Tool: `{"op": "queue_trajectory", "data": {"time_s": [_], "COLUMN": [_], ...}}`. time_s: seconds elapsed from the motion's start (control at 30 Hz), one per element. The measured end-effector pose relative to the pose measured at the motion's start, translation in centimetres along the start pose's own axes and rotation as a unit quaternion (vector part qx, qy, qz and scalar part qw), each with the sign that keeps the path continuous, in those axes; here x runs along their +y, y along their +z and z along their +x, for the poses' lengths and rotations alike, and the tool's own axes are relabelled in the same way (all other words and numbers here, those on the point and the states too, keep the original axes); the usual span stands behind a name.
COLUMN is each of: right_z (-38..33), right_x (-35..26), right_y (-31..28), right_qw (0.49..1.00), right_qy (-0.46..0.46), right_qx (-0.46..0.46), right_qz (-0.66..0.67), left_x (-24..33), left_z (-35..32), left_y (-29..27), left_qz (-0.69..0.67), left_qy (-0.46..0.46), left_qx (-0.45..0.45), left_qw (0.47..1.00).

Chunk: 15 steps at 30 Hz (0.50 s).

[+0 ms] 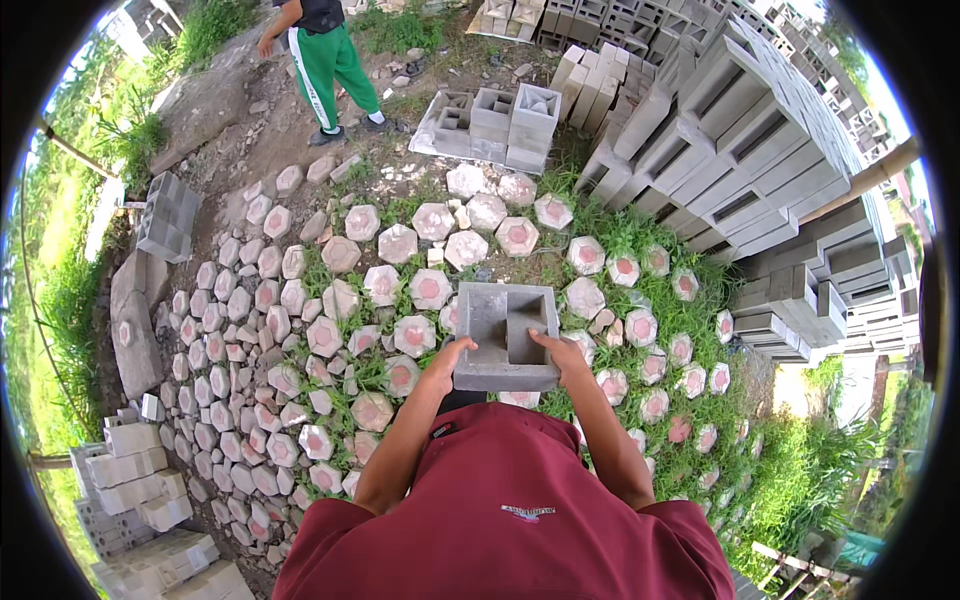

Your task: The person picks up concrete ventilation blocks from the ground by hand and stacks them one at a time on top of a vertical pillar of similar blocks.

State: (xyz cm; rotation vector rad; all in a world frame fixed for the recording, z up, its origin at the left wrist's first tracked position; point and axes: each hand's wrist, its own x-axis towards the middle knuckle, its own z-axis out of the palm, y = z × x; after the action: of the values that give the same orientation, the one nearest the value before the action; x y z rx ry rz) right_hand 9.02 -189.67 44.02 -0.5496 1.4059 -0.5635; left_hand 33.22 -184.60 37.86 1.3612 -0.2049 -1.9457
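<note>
A grey hollow concrete block with two square openings facing up is held out in front of my body. My left hand grips its left side, with the thumb over the near rim. On the right side, my right hand clasps the block, its thumb hooked at the edge of the right opening. The undersides of both hands' fingers are hidden by the block. Below it, hexagonal paving stones with pinkish centres lie in grass and dirt.
Tall stacks of hollow blocks rise at the right. A small group of blocks stands on a pale sheet ahead. More blocks are piled at the lower left, and one group sits further up. A person in green trousers walks at the far left.
</note>
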Motion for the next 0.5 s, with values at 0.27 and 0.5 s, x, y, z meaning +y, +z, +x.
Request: {"op": "queue_trajectory", "data": {"time_s": [0.27,0.5], "right_z": [10.4,14.9], "right_x": [-6.7,-14.8], "right_y": [8.9,15.4], "right_qw": [0.991,0.980], "right_qy": [0.007,-0.067], "right_qx": [-0.129,-0.098], "right_qz": [0.041,-0.157], "left_x": [13.8,21.9], "left_z": [2.6,4.5], "left_y": [-5.7,-7.9], "left_qz": [0.042,-0.068], "left_qy": [-0.019,0.036], "left_qx": [0.103,0.037], "left_qw": [0.994,0.996]}}
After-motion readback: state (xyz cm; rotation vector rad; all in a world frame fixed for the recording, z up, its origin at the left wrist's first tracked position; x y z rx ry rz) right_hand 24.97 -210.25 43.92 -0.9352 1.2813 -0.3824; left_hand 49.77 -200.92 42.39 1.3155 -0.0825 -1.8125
